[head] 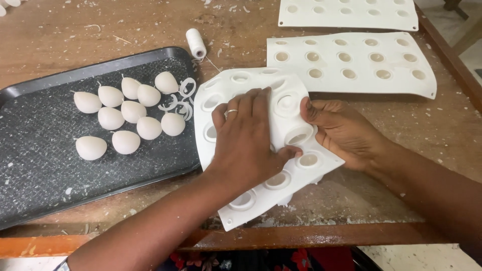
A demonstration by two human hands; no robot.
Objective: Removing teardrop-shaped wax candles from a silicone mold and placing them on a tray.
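While both hands work on it: the bent white silicone mould lies at the near middle of the table, its near corner close to the table's front edge.
Left hand: spread flat on top of the mould, palm down, fingers open and pressing, a ring on one finger; it closes on nothing.
Right hand: grip closed on the mould's right edge, thumb on top beside a raised cup.
Moulds: three in all; two flat white ones lie at the far right, one cut off by the top of the view.
Egg-shaped white casts: eleven counted, clustered on the far part of the black tray.
White rings: a few loose ones lie on the tray just beside the casts; their number is unclear.
Spool of white thread: one, beyond the tray's far right corner.
Edges: the tray's right edge touches or slips under the held mould.
Open room: bare wood right of the right hand; the tray's near half is free.
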